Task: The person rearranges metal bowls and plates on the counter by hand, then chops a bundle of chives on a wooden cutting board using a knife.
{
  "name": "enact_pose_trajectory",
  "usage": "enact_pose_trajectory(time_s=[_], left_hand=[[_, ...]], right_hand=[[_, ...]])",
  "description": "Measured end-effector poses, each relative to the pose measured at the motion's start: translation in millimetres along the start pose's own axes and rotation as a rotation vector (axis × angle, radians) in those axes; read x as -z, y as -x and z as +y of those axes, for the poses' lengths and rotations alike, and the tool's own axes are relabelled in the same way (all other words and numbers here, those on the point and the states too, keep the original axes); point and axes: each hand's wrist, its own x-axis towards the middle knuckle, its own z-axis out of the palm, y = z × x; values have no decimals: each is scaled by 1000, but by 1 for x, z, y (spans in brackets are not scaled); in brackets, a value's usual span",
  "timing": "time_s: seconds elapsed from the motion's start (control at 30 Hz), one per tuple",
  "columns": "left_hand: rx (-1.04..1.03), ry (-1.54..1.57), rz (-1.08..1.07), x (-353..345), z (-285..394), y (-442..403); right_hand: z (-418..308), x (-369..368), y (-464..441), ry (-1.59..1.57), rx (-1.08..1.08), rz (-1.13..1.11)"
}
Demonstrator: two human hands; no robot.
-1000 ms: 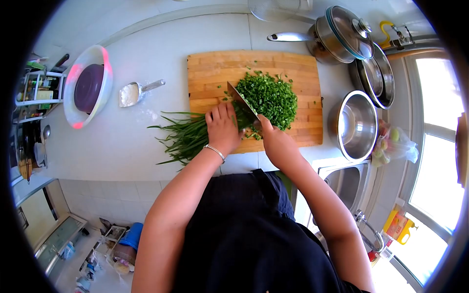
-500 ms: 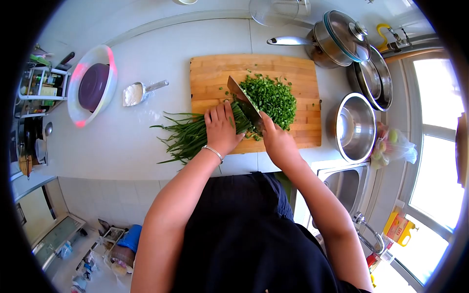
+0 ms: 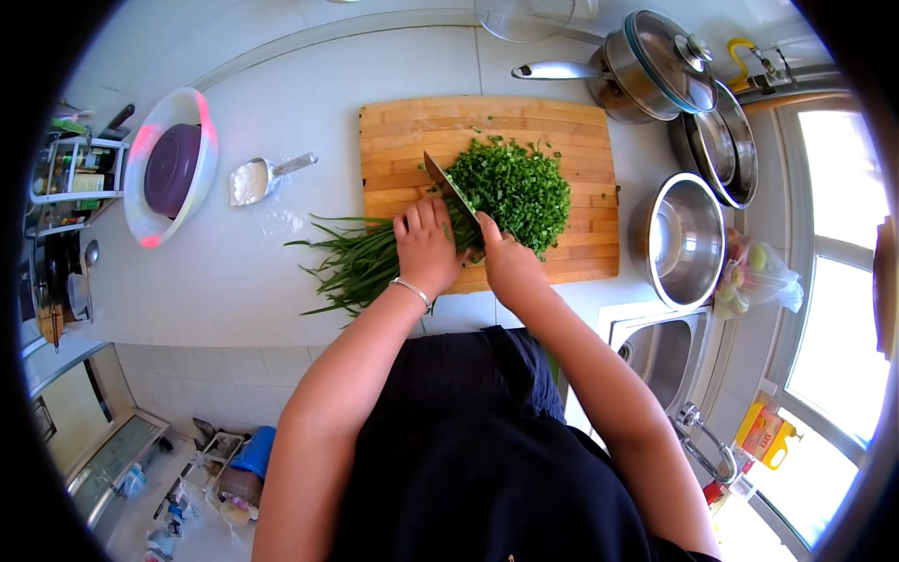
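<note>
My left hand (image 3: 428,248) presses down on a bunch of long green stalks (image 3: 351,262), its fingers bent over them near their cut end. The stalks' thin tips spread left off the wooden cutting board (image 3: 393,140). In my right hand (image 3: 510,265) is the handle of a knife (image 3: 449,187), its blade slanting up to the left, right beside my left fingers. A heap of chopped greens (image 3: 520,192) lies on the board, to the right of the blade.
A scoop of white powder (image 3: 250,183) and a pale basin (image 3: 140,201) holding a purple bowl (image 3: 172,169) are at the left. Steel bowl (image 3: 688,239), lidded pot (image 3: 623,80), bagged fruit (image 3: 757,276) and sink (image 3: 660,361) are at the right.
The knife and my right hand have moved a little left, toward my left hand. My left hand stays on the stalks.
</note>
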Motion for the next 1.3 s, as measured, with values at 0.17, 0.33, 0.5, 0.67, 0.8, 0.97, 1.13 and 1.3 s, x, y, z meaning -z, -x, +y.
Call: enact_pose_trajectory(time_s=[0.17,0.33,0.5,0.67,0.8,0.97,1.13,1.3], left_hand=[[-1,31,0,5,-2,2],[0,22,52,9,-8,9],[7,-29,18,4,-7,9],[12,-40,-11,-1,-5,8],[-9,-17,-16,0,-6,6],[-9,-1,-16,1,0,12],[-59,-39,47,-2,2,6],[-43,-31,-10,1,2,-5]], right_hand=[[7,-3,6,-19,30,103],[2,33,38,-109,80,146],[6,29,40,-64,56,34],[-6,27,25,19,11,-45],[-5,7,2,-2,26,-31],[-1,-12,4,37,26,88],[18,-5,4,-34,71,148],[21,5,1,2,53,139]])
